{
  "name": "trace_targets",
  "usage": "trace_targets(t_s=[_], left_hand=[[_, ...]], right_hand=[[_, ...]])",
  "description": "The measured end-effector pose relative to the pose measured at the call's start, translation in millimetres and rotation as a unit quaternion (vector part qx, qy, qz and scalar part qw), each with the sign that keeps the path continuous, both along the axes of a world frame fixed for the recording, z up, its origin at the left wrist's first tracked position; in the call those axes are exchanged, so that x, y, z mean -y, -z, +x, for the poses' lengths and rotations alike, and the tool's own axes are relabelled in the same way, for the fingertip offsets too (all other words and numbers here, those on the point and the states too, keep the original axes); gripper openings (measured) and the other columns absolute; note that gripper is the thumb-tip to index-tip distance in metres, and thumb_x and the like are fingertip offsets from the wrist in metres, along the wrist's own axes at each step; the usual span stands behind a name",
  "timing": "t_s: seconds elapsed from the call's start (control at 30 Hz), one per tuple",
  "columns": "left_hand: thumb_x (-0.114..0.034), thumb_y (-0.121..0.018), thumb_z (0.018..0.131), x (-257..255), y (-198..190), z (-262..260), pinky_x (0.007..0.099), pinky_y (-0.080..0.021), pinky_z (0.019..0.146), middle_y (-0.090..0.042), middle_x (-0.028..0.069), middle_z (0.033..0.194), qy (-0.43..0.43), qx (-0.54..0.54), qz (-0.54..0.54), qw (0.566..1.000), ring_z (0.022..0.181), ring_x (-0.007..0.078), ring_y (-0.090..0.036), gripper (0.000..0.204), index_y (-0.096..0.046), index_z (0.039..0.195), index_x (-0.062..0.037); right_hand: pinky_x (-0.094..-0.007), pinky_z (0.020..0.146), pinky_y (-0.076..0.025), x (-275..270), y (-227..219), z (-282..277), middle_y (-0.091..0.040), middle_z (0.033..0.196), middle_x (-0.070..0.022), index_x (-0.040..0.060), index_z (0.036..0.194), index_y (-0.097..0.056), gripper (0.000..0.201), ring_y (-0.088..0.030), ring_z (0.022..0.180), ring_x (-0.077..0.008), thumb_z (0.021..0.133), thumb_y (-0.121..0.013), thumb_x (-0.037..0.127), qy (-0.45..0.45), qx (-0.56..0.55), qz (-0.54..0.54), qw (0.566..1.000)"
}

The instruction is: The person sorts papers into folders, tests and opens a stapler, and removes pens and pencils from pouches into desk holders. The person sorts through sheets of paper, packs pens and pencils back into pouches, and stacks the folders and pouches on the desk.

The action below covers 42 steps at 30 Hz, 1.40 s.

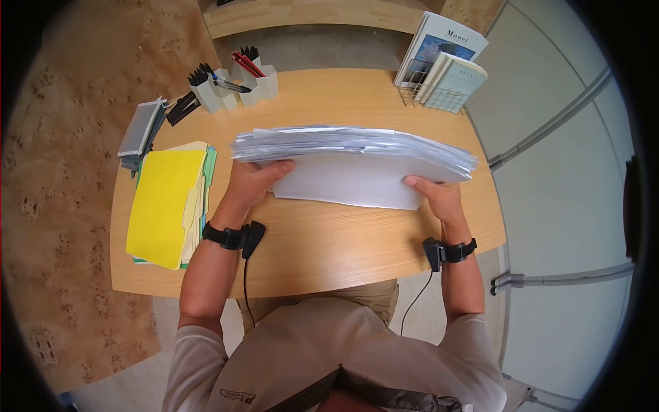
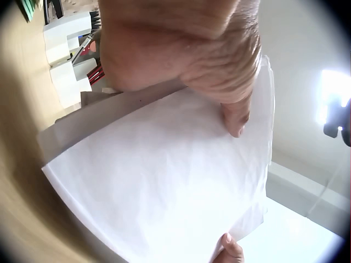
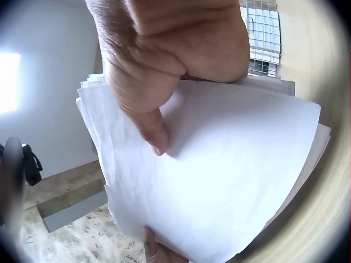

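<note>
A thick stack of white paper [image 1: 350,175] stands on its long edge over the middle of the desk, its sheets slightly uneven along the top. My left hand [image 1: 257,182] grips the left end, thumb across the near face and the other fingers hidden behind. At the opposite end my right hand [image 1: 443,196] holds the stack the same way. In the left wrist view the thumb of the left hand [image 2: 181,49] presses on the front sheet. The right wrist view shows the right hand [image 3: 170,55] with its thumb flat against the paper [image 3: 219,164].
Yellow and green folders [image 1: 165,206] lie at the desk's left side. Behind them are a grey file holder [image 1: 142,128], a black stapler-like item [image 1: 182,108] and white pen cups [image 1: 216,96]. A wire rack [image 1: 412,93] with books stands back right. The wooden desk [image 1: 329,240] has a curved front edge.
</note>
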<state>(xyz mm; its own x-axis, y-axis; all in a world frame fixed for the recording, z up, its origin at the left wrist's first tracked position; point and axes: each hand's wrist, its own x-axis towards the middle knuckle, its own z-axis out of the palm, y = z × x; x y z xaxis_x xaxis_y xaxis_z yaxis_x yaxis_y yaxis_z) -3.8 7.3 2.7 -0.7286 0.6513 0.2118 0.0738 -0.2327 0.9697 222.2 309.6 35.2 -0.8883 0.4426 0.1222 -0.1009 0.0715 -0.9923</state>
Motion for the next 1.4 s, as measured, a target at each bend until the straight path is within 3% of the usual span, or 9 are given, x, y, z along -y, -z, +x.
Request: trace_targets(t_s=[0.17,0.23,0.53,0.77,1.0,1.1,1.17,1.27,1.4], left_hand=[[-0.011,-0.084,0.082,-2,12,-4,0.0346,-0.049,0.101,-0.069,0.0054,0.120,0.025,0.016,0.056,0.998,0.113,0.0162,-0.063,0.050,-0.064,0.127,-0.0023],[-0.013,-0.085,0.083,-8,18,9,0.0348,-0.049,0.101,-0.069,0.0052,0.120,-0.046,0.011,0.042,0.998,0.112,0.0160,-0.063,0.048,-0.064,0.126,-0.0027],[-0.009,-0.085,0.082,1,9,-6,0.0341,-0.051,0.100,-0.069,0.0049,0.122,0.007,-0.019,-0.032,0.999,0.112,0.0174,-0.064,0.050,-0.064,0.127,-0.0015],[-0.013,-0.084,0.085,8,-39,3,0.0340,-0.051,0.099,-0.068,0.0079,0.121,0.003,-0.010,-0.032,0.999,0.112,0.0178,-0.063,0.052,-0.061,0.129,0.0010],[-0.017,-0.083,0.088,5,-2,-9,0.0333,-0.050,0.100,-0.067,0.0074,0.126,0.017,-0.047,-0.032,0.998,0.115,0.0165,-0.062,0.055,-0.058,0.134,0.0011],[-0.023,-0.084,0.086,17,16,-8,0.0353,-0.050,0.102,-0.064,0.0080,0.132,0.080,0.044,-0.096,0.991,0.118,0.0181,-0.061,0.070,-0.051,0.142,0.0009],[-0.023,-0.083,0.087,19,17,0,0.0374,-0.049,0.106,-0.063,0.0099,0.133,0.113,0.226,0.043,0.966,0.123,0.0216,-0.059,0.067,-0.052,0.141,0.0001],[-0.023,-0.082,0.088,2,18,21,0.0423,-0.047,0.110,-0.058,0.0119,0.139,0.239,0.262,0.109,0.929,0.132,0.0254,-0.055,0.072,-0.046,0.146,-0.0001],[-0.023,-0.077,0.093,-41,4,69,0.0447,-0.042,0.115,-0.052,0.0117,0.146,0.175,0.116,0.011,0.978,0.137,0.0271,-0.050,0.074,-0.038,0.151,-0.0004]], right_hand=[[-0.0349,0.102,-0.050,0,9,6,-0.067,0.126,-0.0081,-0.0006,0.132,-0.061,0.060,-0.062,0.117,-0.0200,0.080,-0.088,0.011,-0.031,0.047,0.059,0.997],[-0.0345,0.101,-0.051,6,12,8,-0.068,0.125,-0.0078,-0.0008,0.131,-0.062,0.059,-0.063,0.114,-0.0198,0.080,-0.089,0.011,-0.020,0.033,0.066,0.997],[-0.0350,0.095,-0.052,15,11,10,-0.073,0.114,-0.0072,0.0003,0.125,-0.068,0.046,-0.064,0.107,-0.0192,0.083,-0.086,0.009,0.003,0.033,0.069,0.997],[-0.0337,0.096,-0.052,11,1,10,-0.071,0.118,-0.0074,-0.0013,0.128,-0.065,0.049,-0.064,0.110,-0.0198,0.085,-0.085,0.010,-0.008,0.045,0.110,0.993],[-0.0350,0.098,-0.051,19,11,1,-0.068,0.124,-0.0085,-0.0002,0.132,-0.062,0.052,-0.062,0.114,-0.0190,0.086,-0.083,0.010,0.025,0.008,0.042,0.999],[-0.0349,0.101,-0.050,24,5,4,-0.065,0.129,-0.0103,-0.0010,0.136,-0.058,0.054,-0.060,0.119,-0.0208,0.088,-0.080,0.010,0.046,-0.026,-0.039,0.998],[-0.0367,0.106,-0.049,20,2,-2,-0.060,0.135,-0.0126,-0.0026,0.143,-0.049,0.059,-0.059,0.122,-0.0247,0.092,-0.075,0.008,0.061,-0.108,-0.145,0.982],[-0.0420,0.113,-0.045,30,1,-11,-0.053,0.143,-0.0150,-0.0004,0.151,-0.038,0.068,-0.053,0.131,-0.0280,0.093,-0.072,0.007,0.079,-0.144,-0.221,0.961],[-0.0404,0.112,-0.045,48,23,-24,-0.053,0.143,-0.0147,-0.0009,0.150,-0.040,0.065,-0.054,0.130,-0.0263,0.094,-0.072,0.007,0.064,-0.141,-0.294,0.943]])
